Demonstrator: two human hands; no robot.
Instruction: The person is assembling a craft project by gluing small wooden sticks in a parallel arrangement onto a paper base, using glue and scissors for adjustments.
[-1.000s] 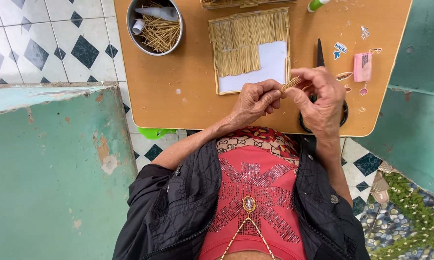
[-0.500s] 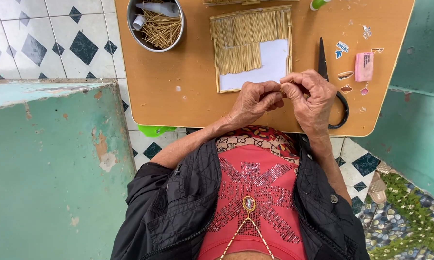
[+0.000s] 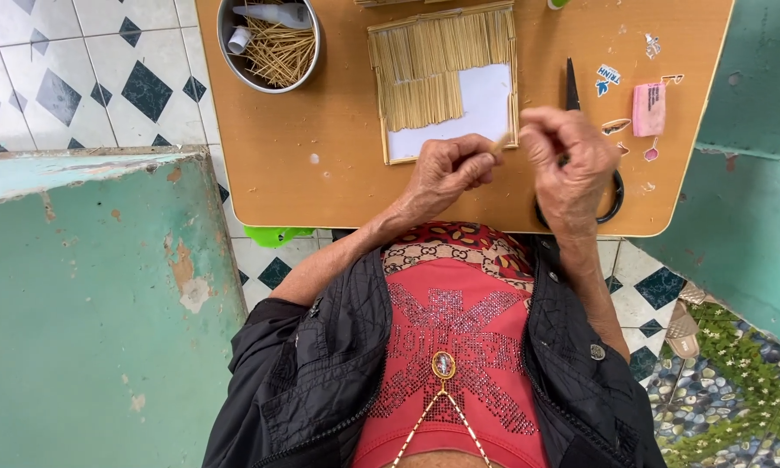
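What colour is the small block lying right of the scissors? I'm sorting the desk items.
Pink: the small block on the wooden table, shown in the head view.

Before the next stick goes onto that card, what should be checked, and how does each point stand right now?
1. Stick held: ok, pinched in the left hand.
2. Right hand free to help: ok, close by the stick's tip; whether it touches is unclear.
3. Bare space on the card: ok, a white patch is uncovered.
4. Spare sticks in the bowl: ok, plenty.
5. Scissors within reach: ok, partly under the right hand.
6. Glue on the stick: cannot tell.
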